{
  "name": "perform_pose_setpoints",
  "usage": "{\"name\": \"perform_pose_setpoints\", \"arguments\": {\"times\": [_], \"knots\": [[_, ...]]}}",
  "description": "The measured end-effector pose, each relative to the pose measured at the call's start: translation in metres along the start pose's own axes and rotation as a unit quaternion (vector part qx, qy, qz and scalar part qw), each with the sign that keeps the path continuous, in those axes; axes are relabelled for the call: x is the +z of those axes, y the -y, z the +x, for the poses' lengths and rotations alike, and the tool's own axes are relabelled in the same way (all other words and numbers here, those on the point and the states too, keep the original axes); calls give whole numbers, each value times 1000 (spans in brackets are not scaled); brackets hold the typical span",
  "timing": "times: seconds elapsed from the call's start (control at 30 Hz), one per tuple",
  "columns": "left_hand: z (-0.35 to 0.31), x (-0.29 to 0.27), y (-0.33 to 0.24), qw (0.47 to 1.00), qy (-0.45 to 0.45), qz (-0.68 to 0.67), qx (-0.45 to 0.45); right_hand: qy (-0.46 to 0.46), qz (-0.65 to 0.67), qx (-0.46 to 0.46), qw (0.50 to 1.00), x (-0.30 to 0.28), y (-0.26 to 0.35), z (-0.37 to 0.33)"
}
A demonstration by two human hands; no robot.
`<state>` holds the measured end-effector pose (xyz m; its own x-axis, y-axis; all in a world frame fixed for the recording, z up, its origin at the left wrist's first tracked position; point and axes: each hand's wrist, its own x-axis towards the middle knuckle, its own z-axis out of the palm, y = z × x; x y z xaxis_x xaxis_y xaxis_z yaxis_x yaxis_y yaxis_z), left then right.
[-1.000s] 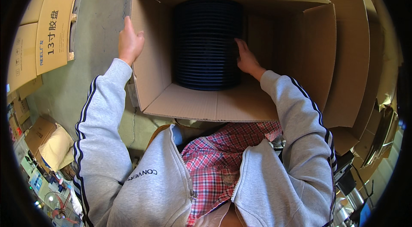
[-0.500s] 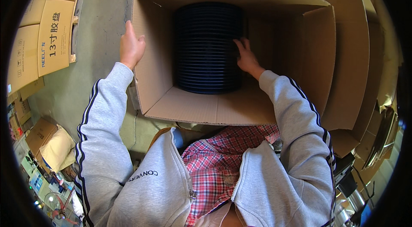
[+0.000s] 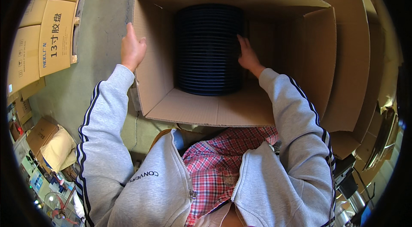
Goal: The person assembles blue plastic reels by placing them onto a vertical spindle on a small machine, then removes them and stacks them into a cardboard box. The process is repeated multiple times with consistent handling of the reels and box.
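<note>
An uneven push by the right hand [image 3: 249, 57], its fingers extended loosely at the right side of the black reel stack [image 3: 208, 55], could skew the discs into the space beside them. The stack sits inside the open cardboard carton [image 3: 206, 109], toward its left wall; its long axis runs near to far. The left hand [image 3: 133, 51] is at the left rim; whether it grips cannot be told.

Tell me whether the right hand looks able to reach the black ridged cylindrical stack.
Probably yes: the right hand is beside the black ridged cylindrical stack, inside the open brown cardboard box, with nothing visible between them.
</note>
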<state>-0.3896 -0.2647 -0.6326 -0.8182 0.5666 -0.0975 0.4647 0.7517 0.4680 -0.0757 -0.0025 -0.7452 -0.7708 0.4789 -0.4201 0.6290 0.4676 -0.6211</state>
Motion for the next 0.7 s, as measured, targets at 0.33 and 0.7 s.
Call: {"name": "perform_pose_setpoints", "arguments": {"times": [0.33, 0.7], "knots": [[0, -1, -1, 1000, -2, -5, 7, -20, -13, 22, 999, 2, 2, 6], [-2, -1, -2, 1000, -12, 7, 16, -3, 29, 10, 1000, -4, 0, 13]]}}
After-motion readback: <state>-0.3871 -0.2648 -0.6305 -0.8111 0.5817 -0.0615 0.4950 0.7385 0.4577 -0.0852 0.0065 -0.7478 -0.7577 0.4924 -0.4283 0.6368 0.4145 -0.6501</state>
